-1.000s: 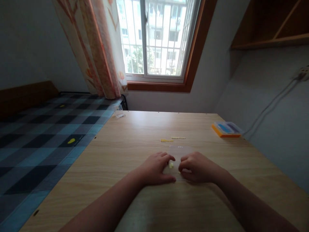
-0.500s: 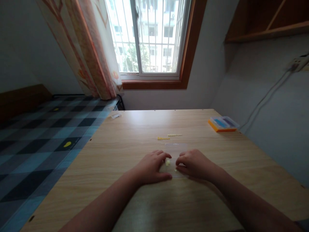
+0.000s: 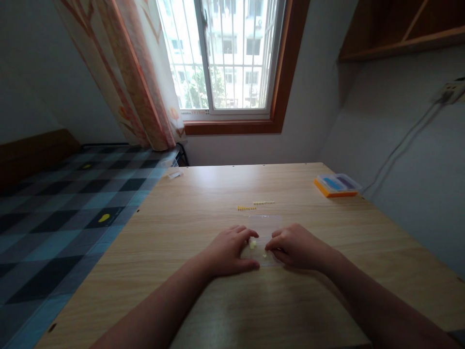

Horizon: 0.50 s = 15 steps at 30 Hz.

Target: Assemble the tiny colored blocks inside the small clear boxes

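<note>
A clear, thin plate (image 3: 266,224) lies on the table between my hands. My left hand (image 3: 229,249) rests at its left edge, open, with thumb and fingers apart. Beside those fingers, a small cluster of pale yellow pieces (image 3: 253,244) sits on the plate. My right hand (image 3: 296,246) is over the plate's right side, its fingers curled and pressed together. Just below its fingertips is a smaller pale yellow piece (image 3: 264,255). Whether anything tiny is between those fingertips is hidden from me.
Beyond the plate lie a row of yellow pieces (image 3: 247,208) and a row of paler ones (image 3: 264,202). An orange case with a clear lid (image 3: 336,185) stands at the table's far right. A small clear packet (image 3: 175,174) lies at the far left corner, near a checked bed (image 3: 109,194).
My right fingertips have lifted slightly and curled in, showing more of the small pale piece below them. The left hand stays in place.
</note>
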### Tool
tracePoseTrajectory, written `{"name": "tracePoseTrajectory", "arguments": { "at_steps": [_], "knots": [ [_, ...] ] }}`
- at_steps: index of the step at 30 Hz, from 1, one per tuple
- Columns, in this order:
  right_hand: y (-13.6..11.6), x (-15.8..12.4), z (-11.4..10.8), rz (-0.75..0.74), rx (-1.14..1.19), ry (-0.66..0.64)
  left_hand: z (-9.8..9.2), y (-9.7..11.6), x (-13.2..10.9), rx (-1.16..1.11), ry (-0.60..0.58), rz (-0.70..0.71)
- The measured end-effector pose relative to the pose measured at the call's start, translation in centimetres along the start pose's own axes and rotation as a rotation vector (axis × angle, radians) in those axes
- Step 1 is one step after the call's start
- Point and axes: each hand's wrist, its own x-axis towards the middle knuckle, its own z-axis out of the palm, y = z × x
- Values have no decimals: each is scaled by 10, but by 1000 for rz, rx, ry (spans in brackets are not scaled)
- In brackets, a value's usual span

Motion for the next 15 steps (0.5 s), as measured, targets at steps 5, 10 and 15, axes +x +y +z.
{"name": "tracePoseTrajectory", "arguments": {
  "at_steps": [5,10,15],
  "knots": [
    [-7,6,7,35,-39,31,1,-1,-1,-4,12,16],
    [-8,7,12,39,-32,57,2,-2,-1,1,12,12],
    [-8,7,14,42,-26,49,2,-1,0,2,4,12]
  ]
}}
